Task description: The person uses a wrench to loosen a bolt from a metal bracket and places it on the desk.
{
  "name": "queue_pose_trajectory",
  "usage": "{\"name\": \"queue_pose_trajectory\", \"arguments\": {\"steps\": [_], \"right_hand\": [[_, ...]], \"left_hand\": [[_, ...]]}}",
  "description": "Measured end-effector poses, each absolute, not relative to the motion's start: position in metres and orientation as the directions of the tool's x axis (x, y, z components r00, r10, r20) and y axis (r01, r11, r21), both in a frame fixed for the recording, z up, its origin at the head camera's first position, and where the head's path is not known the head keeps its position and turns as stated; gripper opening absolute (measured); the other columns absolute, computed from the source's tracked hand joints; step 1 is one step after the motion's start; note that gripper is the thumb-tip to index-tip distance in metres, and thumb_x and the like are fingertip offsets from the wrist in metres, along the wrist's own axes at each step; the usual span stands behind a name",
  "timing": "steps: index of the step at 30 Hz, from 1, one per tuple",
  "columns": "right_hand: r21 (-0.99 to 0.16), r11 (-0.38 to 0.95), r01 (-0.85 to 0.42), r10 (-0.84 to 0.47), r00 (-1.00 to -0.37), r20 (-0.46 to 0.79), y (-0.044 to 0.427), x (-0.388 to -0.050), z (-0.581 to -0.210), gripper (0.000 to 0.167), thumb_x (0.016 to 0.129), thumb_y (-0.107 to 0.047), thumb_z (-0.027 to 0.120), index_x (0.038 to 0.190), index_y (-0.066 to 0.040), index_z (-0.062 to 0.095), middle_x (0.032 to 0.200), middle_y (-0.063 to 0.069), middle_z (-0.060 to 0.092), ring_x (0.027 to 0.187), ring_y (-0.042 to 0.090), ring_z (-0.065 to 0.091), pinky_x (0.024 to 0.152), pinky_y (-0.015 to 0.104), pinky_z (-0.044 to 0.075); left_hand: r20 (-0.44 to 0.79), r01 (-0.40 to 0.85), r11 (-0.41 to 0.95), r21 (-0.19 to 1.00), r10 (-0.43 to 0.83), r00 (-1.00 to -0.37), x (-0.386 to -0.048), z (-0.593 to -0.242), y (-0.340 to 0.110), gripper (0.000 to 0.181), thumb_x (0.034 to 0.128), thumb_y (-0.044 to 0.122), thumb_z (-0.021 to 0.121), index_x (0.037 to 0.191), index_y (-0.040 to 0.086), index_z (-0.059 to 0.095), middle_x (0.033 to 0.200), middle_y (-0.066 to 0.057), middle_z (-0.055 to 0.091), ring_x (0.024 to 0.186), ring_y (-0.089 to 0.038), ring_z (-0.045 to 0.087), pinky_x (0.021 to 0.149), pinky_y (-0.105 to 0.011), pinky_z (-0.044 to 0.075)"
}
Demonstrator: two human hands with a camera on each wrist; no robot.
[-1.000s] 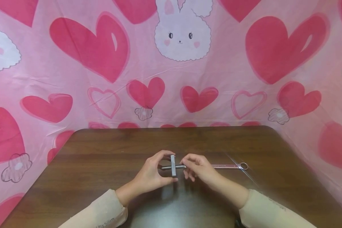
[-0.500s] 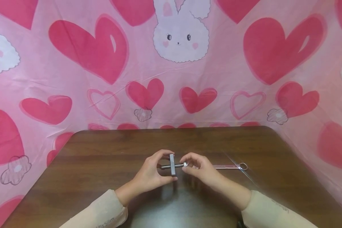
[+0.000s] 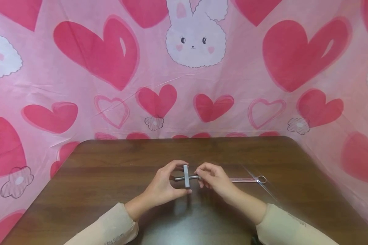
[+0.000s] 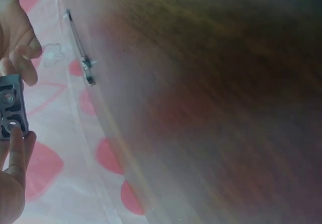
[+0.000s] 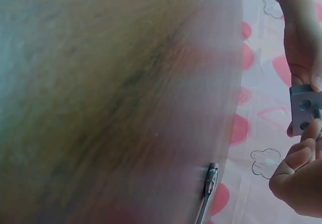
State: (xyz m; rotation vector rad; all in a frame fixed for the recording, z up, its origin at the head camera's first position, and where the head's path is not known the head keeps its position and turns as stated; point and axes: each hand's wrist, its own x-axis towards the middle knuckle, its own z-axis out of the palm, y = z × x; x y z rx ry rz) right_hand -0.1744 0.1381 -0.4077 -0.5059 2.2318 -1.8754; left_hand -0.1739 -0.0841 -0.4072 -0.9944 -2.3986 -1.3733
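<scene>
My left hand (image 3: 164,185) holds a small grey metal block (image 3: 186,177) on edge above the table, fingers at its top and thumb at its bottom. Round holes show in the block face (image 5: 302,116) in the right wrist view. A long silver bolt (image 3: 179,178) passes through the block, level, its tip pointing left. The thumb and fingers of my right hand (image 3: 214,177) pinch the bolt's head end and hide it. Beyond that hand lies a metal wrench (image 3: 245,179) with a ring end at its right.
Under both hands is a dark brown wooden table (image 3: 125,153) with rounded far corners. A pink cloth (image 3: 184,75) printed with hearts and a rabbit hangs behind and beside it. A small dark object (image 3: 255,240) shows at the bottom edge.
Half a second ago my right fingers were spread wider and the bolt head showed; now they have closed over it again. My left hand and the block have hardly moved.
</scene>
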Motion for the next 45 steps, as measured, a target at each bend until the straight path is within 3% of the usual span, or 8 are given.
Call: {"name": "queue_pose_trajectory", "arguments": {"steps": [5,10,18,25,31,38,42,45], "right_hand": [[-0.960,0.172,-0.221,-0.364,-0.920,0.147,0.139,-0.172,-0.410,0.026,0.092,-0.006,0.067,0.115,0.004,0.058,0.098,0.011,0.065,0.080,0.014,0.058,0.069,0.023,0.049],[-0.938,0.177,-0.297,-0.407,-0.890,0.205,0.144,-0.173,-0.412,0.026,0.089,0.000,0.067,0.114,0.003,0.059,0.105,0.018,0.060,0.080,0.013,0.056,0.069,0.023,0.049],[-0.968,0.175,-0.181,-0.435,-0.896,0.088,0.149,-0.176,-0.411,0.031,0.097,-0.016,0.063,0.115,0.009,0.057,0.082,0.020,0.066,0.068,0.018,0.058,0.060,0.027,0.049],[-0.973,0.163,-0.164,-0.397,-0.914,0.087,0.144,-0.174,-0.411,0.030,0.099,-0.018,0.061,0.106,0.011,0.058,0.068,0.003,0.062,0.060,0.015,0.054,0.054,0.024,0.044],[-0.965,0.161,-0.206,-0.368,-0.920,0.135,0.142,-0.173,-0.411,0.026,0.094,-0.011,0.066,0.111,0.007,0.058,0.085,0.003,0.064,0.075,0.014,0.060,0.065,0.024,0.049],[-0.943,0.191,-0.272,-0.394,-0.901,0.180,0.144,-0.171,-0.408,0.029,0.089,-0.003,0.069,0.115,0.007,0.058,0.105,0.022,0.061,0.084,0.014,0.059,0.074,0.024,0.052],[-0.959,0.198,-0.203,-0.426,-0.899,0.102,0.145,-0.171,-0.406,0.031,0.097,-0.015,0.062,0.120,0.005,0.056,0.098,0.022,0.066,0.075,0.013,0.059,0.064,0.024,0.049],[-0.963,0.209,-0.169,-0.446,-0.893,0.060,0.145,-0.171,-0.403,0.033,0.101,-0.022,0.056,0.118,0.006,0.057,0.083,0.020,0.068,0.065,0.012,0.055,0.055,0.024,0.044]], "left_hand": [[0.479,0.640,0.348,0.685,0.445,-0.756,-0.175,-0.407,-0.085,0.073,0.0636,0.013,0.094,0.126,0.016,0.056,0.117,-0.001,0.067,0.100,-0.015,0.070,0.080,-0.025,0.060],[0.473,0.638,0.347,0.688,0.452,-0.756,-0.174,-0.406,-0.085,0.073,0.0641,0.013,0.093,0.127,0.016,0.056,0.117,0.000,0.067,0.102,-0.016,0.070,0.080,-0.025,0.060],[0.468,0.638,0.359,0.682,0.456,-0.757,-0.174,-0.409,-0.084,0.073,0.0641,0.014,0.093,0.127,0.017,0.056,0.118,0.000,0.067,0.101,-0.016,0.070,0.080,-0.026,0.060],[0.460,0.639,0.364,0.678,0.468,-0.755,-0.171,-0.411,-0.084,0.073,0.0644,0.017,0.093,0.127,0.018,0.056,0.119,0.001,0.067,0.106,-0.019,0.068,0.079,-0.026,0.059],[0.475,0.640,0.355,0.681,0.451,-0.755,-0.172,-0.410,-0.085,0.073,0.0640,0.014,0.094,0.127,0.018,0.056,0.118,0.001,0.067,0.102,-0.018,0.069,0.078,-0.026,0.060],[0.474,0.633,0.342,0.695,0.443,-0.760,-0.171,-0.407,-0.087,0.073,0.0645,0.014,0.093,0.127,0.020,0.056,0.117,0.000,0.067,0.098,-0.014,0.071,0.078,-0.025,0.060],[0.477,0.642,0.350,0.682,0.454,-0.753,-0.169,-0.408,-0.088,0.072,0.0662,0.017,0.093,0.128,0.020,0.055,0.117,0.000,0.067,0.100,-0.017,0.070,0.078,-0.026,0.059],[0.490,0.656,0.351,0.669,0.456,-0.743,-0.169,-0.409,-0.088,0.072,0.0664,0.018,0.093,0.127,0.020,0.055,0.116,0.003,0.067,0.102,-0.018,0.069,0.078,-0.026,0.059]]}}
